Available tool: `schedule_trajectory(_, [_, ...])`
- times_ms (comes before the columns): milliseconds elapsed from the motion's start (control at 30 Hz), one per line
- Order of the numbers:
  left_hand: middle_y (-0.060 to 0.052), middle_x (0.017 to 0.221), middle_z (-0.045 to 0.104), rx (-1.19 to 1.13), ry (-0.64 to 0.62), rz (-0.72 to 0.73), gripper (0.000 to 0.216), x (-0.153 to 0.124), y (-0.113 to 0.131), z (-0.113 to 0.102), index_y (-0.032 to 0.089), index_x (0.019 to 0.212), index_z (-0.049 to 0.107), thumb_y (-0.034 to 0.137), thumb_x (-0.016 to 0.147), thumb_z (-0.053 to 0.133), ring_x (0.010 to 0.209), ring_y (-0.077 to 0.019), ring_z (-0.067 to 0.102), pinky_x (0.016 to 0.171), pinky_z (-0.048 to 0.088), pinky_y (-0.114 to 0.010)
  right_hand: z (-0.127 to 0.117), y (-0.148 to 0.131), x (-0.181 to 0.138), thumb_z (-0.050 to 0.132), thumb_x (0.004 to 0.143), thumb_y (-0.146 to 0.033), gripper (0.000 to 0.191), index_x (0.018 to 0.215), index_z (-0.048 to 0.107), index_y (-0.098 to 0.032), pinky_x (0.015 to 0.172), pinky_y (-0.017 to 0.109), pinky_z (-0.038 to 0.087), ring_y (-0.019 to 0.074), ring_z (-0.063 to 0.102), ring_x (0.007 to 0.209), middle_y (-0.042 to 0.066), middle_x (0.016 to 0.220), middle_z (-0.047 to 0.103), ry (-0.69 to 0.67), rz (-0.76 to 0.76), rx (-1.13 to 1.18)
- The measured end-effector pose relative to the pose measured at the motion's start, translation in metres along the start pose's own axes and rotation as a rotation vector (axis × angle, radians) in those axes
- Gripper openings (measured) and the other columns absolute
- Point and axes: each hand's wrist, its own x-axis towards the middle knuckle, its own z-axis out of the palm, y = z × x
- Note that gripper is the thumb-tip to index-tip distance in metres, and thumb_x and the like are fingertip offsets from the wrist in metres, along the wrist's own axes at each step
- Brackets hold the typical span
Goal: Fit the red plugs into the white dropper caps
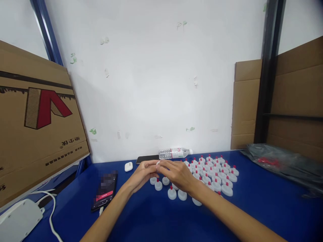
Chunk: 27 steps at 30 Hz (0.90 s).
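My left hand (144,173) and my right hand (178,174) meet above the blue table (156,218), fingers pinched together on a small white cap (158,163) held between them. Just below the hands lie a few white caps with red tips (172,193). To the right, several more white red-tipped caps (217,173) stand in rows on the table. My right forearm crosses over some of the nearer caps.
A phone (104,191) with a lit screen lies left of my hands. A white earbud case (128,166), a dark phone (147,158) and a lying water bottle (175,153) sit by the wall. Cardboard boxes (37,124) flank both sides; a dark plastic bag (280,163) lies at right.
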Motion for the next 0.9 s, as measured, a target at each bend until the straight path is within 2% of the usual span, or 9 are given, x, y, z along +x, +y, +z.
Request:
schedule_trajectory(133, [-0.012,0.085,0.073,0.047,0.022,0.015,0.045,0.002,-0.003,-0.001,0.008,0.108,0.073,0.041,0.077,0.076,0.073,-0.0195,0.066,0.057,0.047,-0.023,0.002,-0.002,0.001,0.037,0.102,-0.014,0.025,0.104,0.061,-0.020,0.073,0.024,0.046,0.0166,0.065,0.098,0.006,0.104,0.071,0.040,0.035,0.048])
schedule_trajectory(300, [-0.009,0.068,0.071,0.145,0.050,0.041,0.061,0.004,-0.006,-0.007,0.006,0.105,0.073,0.056,0.071,0.077,0.059,-0.0183,0.065,0.056,0.048,-0.026,0.007,-0.006,0.002,0.035,0.103,-0.020,0.023,0.104,0.058,-0.020,0.075,0.025,0.046,0.0156,0.066,0.091,0.006,0.097,0.071,0.046,0.110,0.137])
schedule_trajectory(367, [-0.010,0.069,0.071,0.189,0.059,0.058,0.065,0.004,-0.004,-0.008,0.006,0.106,0.073,0.060,0.069,0.077,0.060,-0.0193,0.065,0.057,0.049,-0.027,0.009,-0.007,0.003,0.037,0.103,-0.022,0.021,0.100,0.057,-0.020,0.072,0.024,0.045,0.0150,0.067,0.086,0.005,0.093,0.071,0.059,0.157,0.148])
schedule_trajectory(467, [-0.011,0.083,0.074,0.264,0.076,0.096,0.060,0.003,-0.001,-0.007,0.008,0.108,0.072,0.058,0.073,0.074,0.071,-0.0206,0.066,0.063,0.050,-0.028,0.008,-0.008,0.005,0.042,0.101,-0.022,0.014,0.101,0.055,-0.020,0.071,0.023,0.044,0.0152,0.067,0.087,0.004,0.094,0.071,0.066,0.220,0.175])
schedule_trajectory(567, [-0.012,0.097,0.074,0.361,0.109,0.093,0.055,0.005,-0.004,-0.012,0.011,0.103,0.074,0.060,0.088,0.053,0.085,-0.0232,0.066,0.070,0.050,-0.029,0.007,-0.008,0.008,0.047,0.100,-0.026,0.015,0.113,0.054,-0.022,0.071,0.023,0.044,0.0161,0.068,0.090,0.004,0.099,0.072,0.001,0.301,0.213])
schedule_trajectory(667, [-0.010,0.103,0.074,0.549,0.213,0.078,0.052,0.008,-0.011,-0.021,0.014,0.102,0.074,0.047,0.096,0.035,0.095,-0.0235,0.065,0.075,0.049,-0.030,0.008,-0.005,0.007,0.050,0.099,-0.027,0.017,0.113,0.059,-0.027,0.069,0.024,0.042,0.0173,0.068,0.090,0.001,0.098,0.073,-0.127,0.363,0.197])
schedule_trajectory(800, [-0.007,0.097,0.074,1.011,0.342,-0.012,0.031,0.011,-0.020,-0.033,0.017,0.099,0.074,0.027,0.086,0.047,0.090,-0.0210,0.066,0.081,0.047,-0.030,0.013,0.007,0.004,0.051,0.098,-0.029,0.017,0.105,0.067,-0.029,0.064,0.025,0.038,0.0185,0.069,0.079,0.000,0.086,0.074,-0.290,0.423,0.110])
schedule_trajectory(900, [-0.007,0.087,0.073,1.089,0.342,-0.103,0.025,0.010,-0.022,-0.038,0.017,0.094,0.075,0.021,0.079,0.056,0.082,-0.0217,0.066,0.076,0.047,-0.030,0.013,0.014,0.003,0.053,0.098,-0.030,0.017,0.098,0.069,-0.028,0.059,0.025,0.034,0.0184,0.067,0.070,0.000,0.076,0.073,-0.317,0.459,0.059])
